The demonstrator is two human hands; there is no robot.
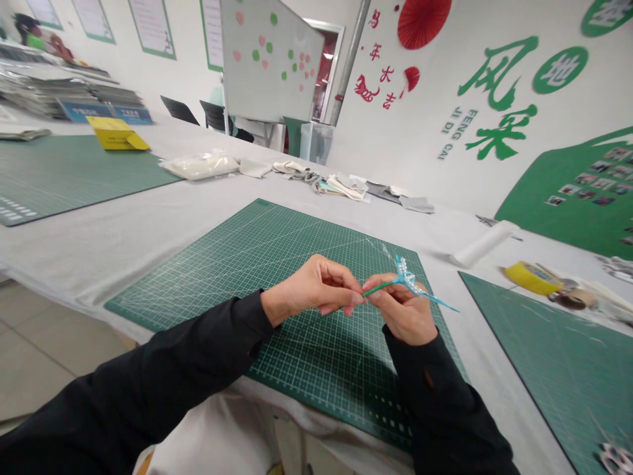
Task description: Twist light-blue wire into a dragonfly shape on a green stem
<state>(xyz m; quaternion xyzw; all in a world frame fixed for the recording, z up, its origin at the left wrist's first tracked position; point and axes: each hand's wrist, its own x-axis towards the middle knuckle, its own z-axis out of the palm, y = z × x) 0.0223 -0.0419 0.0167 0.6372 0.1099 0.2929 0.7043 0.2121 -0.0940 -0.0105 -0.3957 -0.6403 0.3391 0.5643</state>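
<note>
A blue flower ornament (406, 276) with white pearl-like beads and a green stem is held in the air above a green cutting mat (297, 356). My left hand (321, 285) pinches the lower end of the stem between thumb and fingers. Close beside it, my right hand (403, 309) is closed on the stem just below the blue flower head. A thin blue pointed piece sticks out to the right past the right hand. The fingertips of both hands nearly meet, and the right fingers are partly hidden behind the stem.
More cutting mats lie left (84, 165) and right (558, 356). A yellow tape roll (533, 278), a white roll (487, 243) and scissors (616, 456) are on the right. Cloth pieces (346, 186), a plastic packet (202, 165) and a yellow card (116, 134) lie farther back.
</note>
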